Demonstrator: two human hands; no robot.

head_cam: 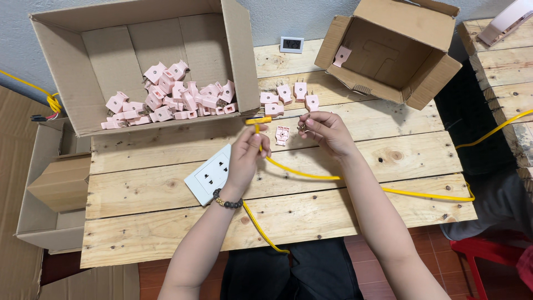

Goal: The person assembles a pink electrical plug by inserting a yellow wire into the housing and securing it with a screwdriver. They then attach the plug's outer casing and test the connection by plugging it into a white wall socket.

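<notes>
My left hand [245, 158] grips a yellow cable [311, 175] just below its stripped, split end [258, 120], holding it upright over the wooden table [166, 222]. My right hand [327, 130] pinches a small metal part at its fingertips, beside an open pink plug half [282, 134] lying on the table. Several pink plugs [288, 97] sit just beyond both hands. A bead bracelet circles my left wrist.
A large open cardboard box [111, 33] holding several pink plugs [172, 97] lies at the back left. A second open box [388, 50] lies at the back right. A white wall socket plate [210, 175] rests near my left wrist. A small digital clock [291, 44] stands at the back.
</notes>
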